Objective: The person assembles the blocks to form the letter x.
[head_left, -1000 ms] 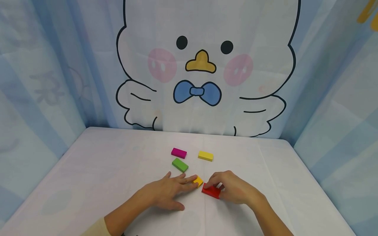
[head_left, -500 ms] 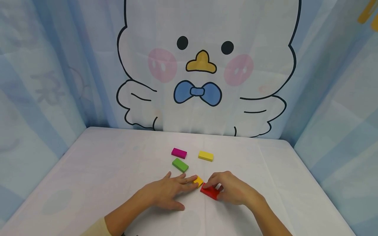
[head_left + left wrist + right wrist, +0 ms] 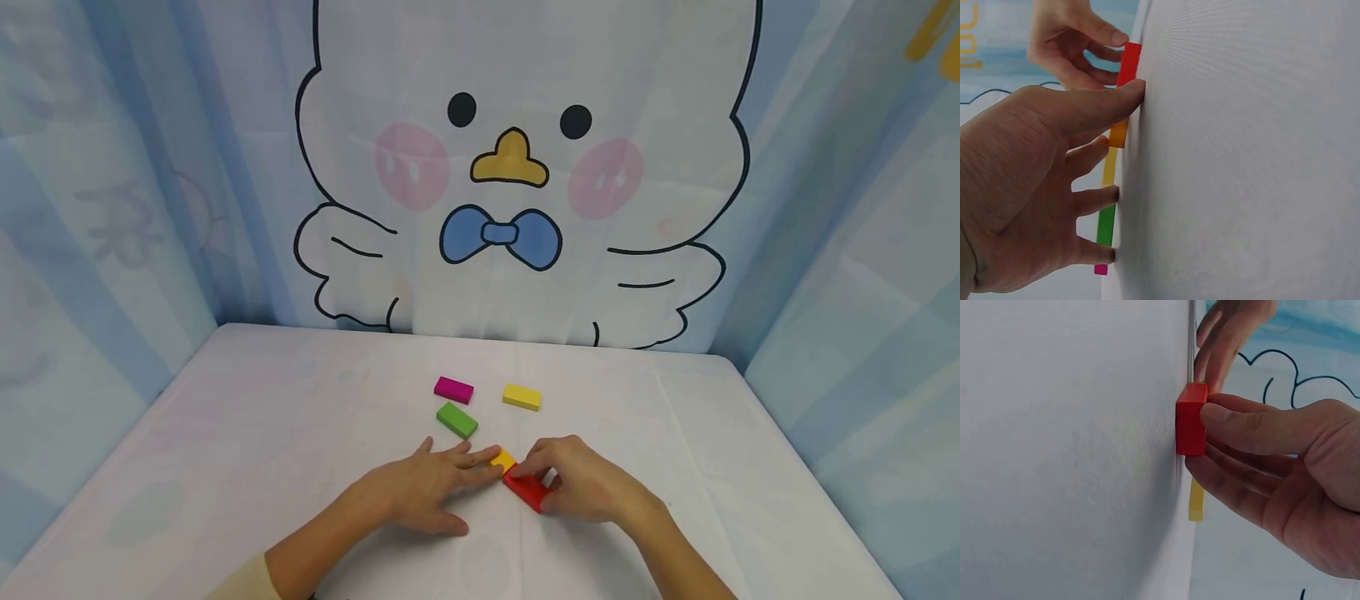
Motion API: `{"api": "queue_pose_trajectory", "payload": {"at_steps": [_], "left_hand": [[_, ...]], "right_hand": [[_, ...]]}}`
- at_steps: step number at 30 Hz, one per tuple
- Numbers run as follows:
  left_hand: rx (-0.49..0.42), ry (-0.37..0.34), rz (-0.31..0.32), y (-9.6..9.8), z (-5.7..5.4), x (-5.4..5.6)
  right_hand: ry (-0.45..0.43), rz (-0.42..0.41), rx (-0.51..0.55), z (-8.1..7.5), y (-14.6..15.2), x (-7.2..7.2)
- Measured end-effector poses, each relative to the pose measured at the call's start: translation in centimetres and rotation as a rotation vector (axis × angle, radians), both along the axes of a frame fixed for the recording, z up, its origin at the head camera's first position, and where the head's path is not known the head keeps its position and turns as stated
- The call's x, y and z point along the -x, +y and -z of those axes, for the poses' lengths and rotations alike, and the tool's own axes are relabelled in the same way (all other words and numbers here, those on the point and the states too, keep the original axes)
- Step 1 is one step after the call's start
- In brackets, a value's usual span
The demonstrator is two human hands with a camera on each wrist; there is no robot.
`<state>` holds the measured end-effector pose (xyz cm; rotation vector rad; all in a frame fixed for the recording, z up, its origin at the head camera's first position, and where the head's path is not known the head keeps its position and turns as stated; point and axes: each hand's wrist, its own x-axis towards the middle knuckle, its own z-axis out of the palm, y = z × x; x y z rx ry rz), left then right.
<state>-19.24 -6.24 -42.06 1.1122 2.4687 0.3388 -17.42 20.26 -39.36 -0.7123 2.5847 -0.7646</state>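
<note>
My right hand (image 3: 588, 479) pinches a red block (image 3: 527, 492) lying on the white table. The right wrist view shows the thumb on the upper edge of the red block (image 3: 1191, 428) and fingers at its end. At the block's far-left end is an orange block (image 3: 503, 457), the two meeting at their ends. My left hand (image 3: 427, 492) lies with fingers spread, its fingertips on the orange block and covering part of it. In the left wrist view, the thumb of my left hand (image 3: 1029, 169) crosses in front of where red and orange meet.
Beyond the left hand lies a green block (image 3: 457, 421), with a magenta block (image 3: 453, 390) just behind it. A yellow block (image 3: 522, 397) sits to their right. A curtain (image 3: 517, 292) with a cartoon bird hangs along the table's back edge.
The red block has slid a little left and turned, so its end now meets the orange block. My right hand has moved left with it; the left hand has stayed put.
</note>
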Motion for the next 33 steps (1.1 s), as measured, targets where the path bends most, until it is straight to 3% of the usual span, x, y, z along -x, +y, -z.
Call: {"api": "queue_pose_trajectory", "payload": {"at_steps": [33], "left_hand": [[-0.009, -0.002, -0.003, 0.16, 0.17, -0.04]], "right_hand": [[0.002, 0.024, -0.017, 0.18, -0.36, -0.04]]}}
